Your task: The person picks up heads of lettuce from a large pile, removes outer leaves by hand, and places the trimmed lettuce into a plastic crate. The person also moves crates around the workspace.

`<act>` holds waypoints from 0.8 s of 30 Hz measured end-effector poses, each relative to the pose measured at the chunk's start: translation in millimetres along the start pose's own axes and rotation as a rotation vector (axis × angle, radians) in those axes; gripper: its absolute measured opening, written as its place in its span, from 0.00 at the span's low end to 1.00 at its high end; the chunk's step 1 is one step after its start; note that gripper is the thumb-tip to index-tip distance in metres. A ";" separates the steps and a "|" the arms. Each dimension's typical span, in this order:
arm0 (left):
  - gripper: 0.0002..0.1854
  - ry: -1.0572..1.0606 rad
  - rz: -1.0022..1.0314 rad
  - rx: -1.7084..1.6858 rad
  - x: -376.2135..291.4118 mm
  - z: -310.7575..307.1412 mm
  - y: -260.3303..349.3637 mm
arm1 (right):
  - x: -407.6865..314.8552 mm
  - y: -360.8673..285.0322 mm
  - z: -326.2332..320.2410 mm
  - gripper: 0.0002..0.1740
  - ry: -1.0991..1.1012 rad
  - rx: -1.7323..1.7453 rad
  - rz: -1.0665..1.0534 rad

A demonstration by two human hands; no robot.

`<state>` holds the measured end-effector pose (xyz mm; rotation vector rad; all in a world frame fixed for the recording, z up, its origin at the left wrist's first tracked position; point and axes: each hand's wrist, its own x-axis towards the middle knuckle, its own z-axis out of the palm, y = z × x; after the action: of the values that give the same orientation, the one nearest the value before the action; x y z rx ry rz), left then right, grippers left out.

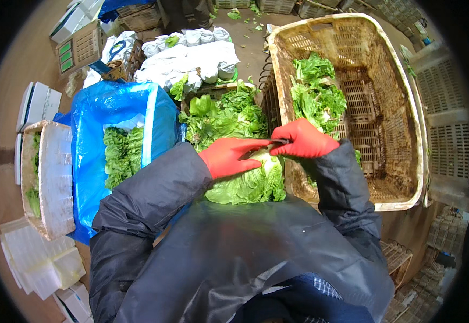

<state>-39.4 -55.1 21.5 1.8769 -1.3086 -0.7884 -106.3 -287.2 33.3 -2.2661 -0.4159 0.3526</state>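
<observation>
Both my hands wear red gloves and meet over a green lettuce head (247, 186) just in front of my dark apron. My left hand (230, 157) grips the lettuce from above, thumb apart from the fingers. In my right hand (305, 139) is the dark handle of a knife (279, 141), whose thin blade points left along the left hand's fingers. The stem end is partly hidden by the hands. Beyond them, more lettuce (226, 117) fills a crate. To the left, lettuce heads (123, 155) lie inside a box lined with blue plastic film (87, 133).
A large, stained plastic crate (396, 121) on the right holds loose lettuce leaves (319, 97) along its left side. White wrapped bundles (186, 56) lie beyond the middle crate. A foam box (55, 177) stands at far left. Stacked crates (446, 121) line the right.
</observation>
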 end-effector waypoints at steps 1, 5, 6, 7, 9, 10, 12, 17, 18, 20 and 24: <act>0.27 0.023 0.041 0.140 -0.6 5.8 -0.2 | 0.8 7.8 -4.6 0.15 0.013 0.019 -0.067; 0.24 0.006 0.150 0.332 -0.9 0.3 -2.3 | 9.6 41.9 -10.0 0.14 0.125 0.256 0.094; 0.24 -0.046 0.195 0.327 -0.5 -8.3 -3.5 | 12.5 45.3 -2.8 0.14 0.256 0.599 0.285; 0.24 -0.134 0.261 0.298 1.2 -16.9 -4.0 | 18.4 47.6 3.9 0.17 0.336 0.567 0.414; 0.24 -0.270 0.374 0.299 4.5 -40.1 -6.4 | 26.2 44.0 27.1 0.20 0.292 0.171 0.368; 0.24 -0.292 0.446 0.247 6.4 -53.4 -8.0 | 30.6 37.5 47.0 0.23 0.271 0.474 0.362; 0.20 -0.440 0.269 0.110 9.4 -78.0 -10.8 | 30.5 26.6 84.3 0.23 0.051 1.059 0.202; 0.30 0.247 -0.238 0.606 -3.6 -84.7 -8.3 | 11.8 28.4 120.0 0.26 0.042 1.544 0.327; 0.37 0.308 -0.229 0.573 -8.1 -73.2 -7.8 | 6.1 29.1 119.3 0.24 0.152 1.671 0.295; 0.40 0.151 -0.237 0.100 -18.6 -37.1 -8.5 | 2.5 26.7 115.5 0.24 0.330 1.637 0.462; 0.52 0.227 -0.192 -0.583 -25.6 18.4 -37.1 | 7.2 6.9 102.3 0.22 0.503 1.263 0.551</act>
<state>-42.5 -25.7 -17.1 1.5676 -0.6662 -0.9056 -137.2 -221.2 -39.3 -1.0888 0.5845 0.1961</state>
